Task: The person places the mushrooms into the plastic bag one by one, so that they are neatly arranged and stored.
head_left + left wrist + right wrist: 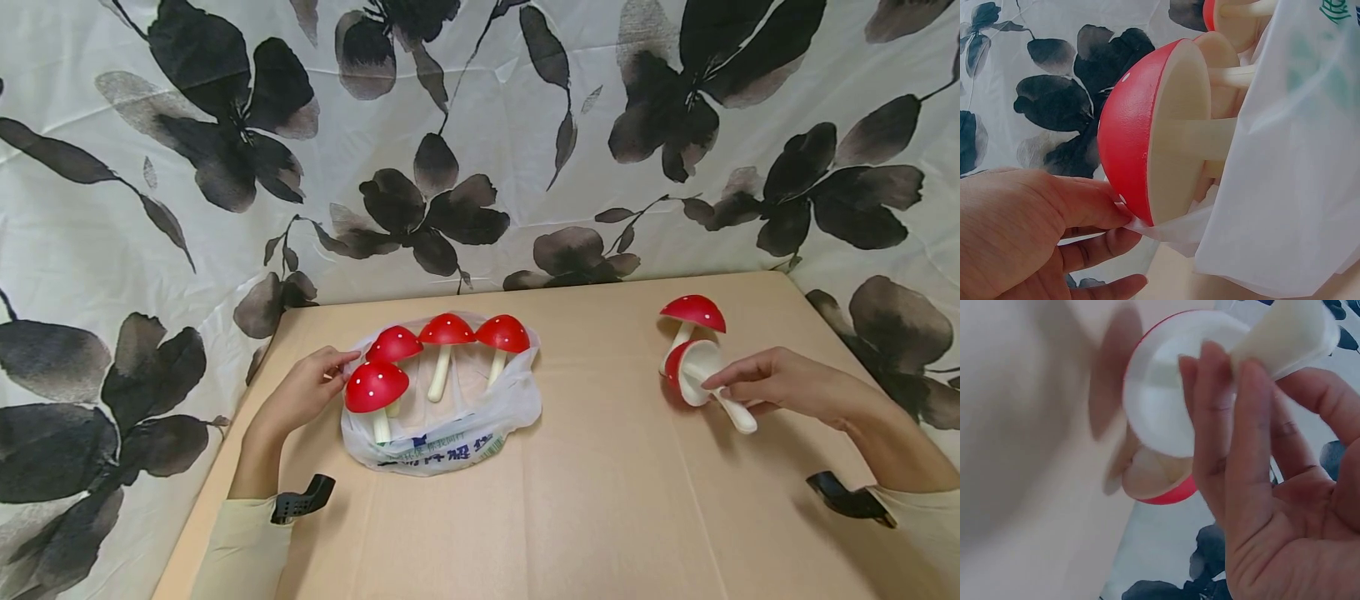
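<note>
I have the left hand (303, 390) pinching the bag (519, 417) at the counter's (592, 508) ten o'clock, seemingly to steady it round four mushrooms (377, 386), and the right hand (802, 387) gripping a tilted mushroom (699, 367) at two, by its stem (741, 415), likely for easy hold.

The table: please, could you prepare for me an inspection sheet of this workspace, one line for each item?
Surface: pale table, with faint lines running across it.
Job's things: four red-capped mushrooms in an open plastic bag; at the right, a held mushroom and another mushroom just beyond it.
Clutter: nothing seen.
Hands: left hand pinches the bag's edge; right hand grips the held mushroom's stem.
Cables: nothing seen.
Surroundings: white cloth with dark floral print behind the table and at its sides.
</note>
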Demonstrator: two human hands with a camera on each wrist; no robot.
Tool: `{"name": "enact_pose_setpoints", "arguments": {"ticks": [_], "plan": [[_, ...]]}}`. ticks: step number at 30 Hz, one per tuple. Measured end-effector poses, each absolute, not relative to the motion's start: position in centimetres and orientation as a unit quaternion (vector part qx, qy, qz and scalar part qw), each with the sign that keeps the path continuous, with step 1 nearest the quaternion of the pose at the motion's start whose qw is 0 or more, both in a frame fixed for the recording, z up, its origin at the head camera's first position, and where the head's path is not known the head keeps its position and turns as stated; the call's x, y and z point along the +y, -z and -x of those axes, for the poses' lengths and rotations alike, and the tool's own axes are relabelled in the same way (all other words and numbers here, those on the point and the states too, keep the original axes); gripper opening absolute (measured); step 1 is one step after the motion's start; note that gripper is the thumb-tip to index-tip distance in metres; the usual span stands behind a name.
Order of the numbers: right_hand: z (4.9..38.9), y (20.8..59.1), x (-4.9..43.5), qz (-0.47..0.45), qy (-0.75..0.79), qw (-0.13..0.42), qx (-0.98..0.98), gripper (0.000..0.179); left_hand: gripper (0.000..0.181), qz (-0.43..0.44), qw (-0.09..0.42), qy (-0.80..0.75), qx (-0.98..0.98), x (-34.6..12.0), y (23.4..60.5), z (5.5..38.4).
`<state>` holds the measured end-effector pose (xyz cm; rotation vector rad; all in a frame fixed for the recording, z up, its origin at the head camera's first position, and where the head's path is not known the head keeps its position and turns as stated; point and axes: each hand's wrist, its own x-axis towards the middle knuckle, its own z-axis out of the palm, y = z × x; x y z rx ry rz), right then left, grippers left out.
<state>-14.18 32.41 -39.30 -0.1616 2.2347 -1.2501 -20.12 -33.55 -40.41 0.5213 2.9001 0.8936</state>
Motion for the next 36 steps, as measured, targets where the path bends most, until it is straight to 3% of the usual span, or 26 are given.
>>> {"name": "enact_pose_setpoints", "arguments": {"ticks": [36], "plan": [[16.5, 41.4, 25.9, 0.062, 0.508, 0.224, 0.829, 0.047, 0.04, -0.172, 0.03, -0.293, 0.94, -33.7, 40.6, 20.1]]}}
